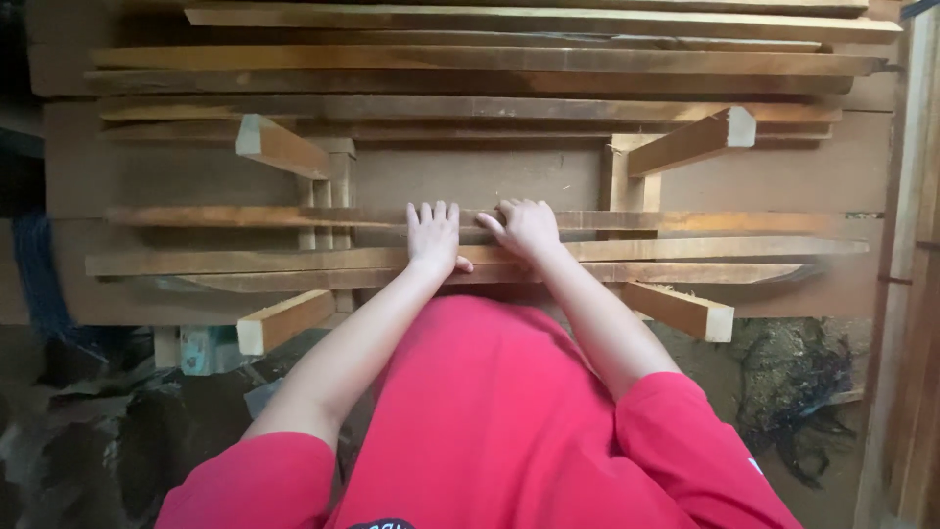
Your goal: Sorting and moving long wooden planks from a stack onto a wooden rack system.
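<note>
1. Two long wooden slats lie across the frame, edges running left-right; bare board beyond.
2. Left hand and right hand rest flat, fingers spread, gripping nothing.

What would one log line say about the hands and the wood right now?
left hand: flat on long plank | right hand: flat on thin strip | hands: side by side, nothing gripped | around: stacked planks, square wooden legs

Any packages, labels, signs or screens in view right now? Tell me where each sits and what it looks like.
Small teal and white box-like package: lower left, beneath the long brown wooden slats, beside a pale square wooden leg end; print too blurred to make out.
No signs or screens visible.
Left hand and right hand rest flat on the slats.
</note>
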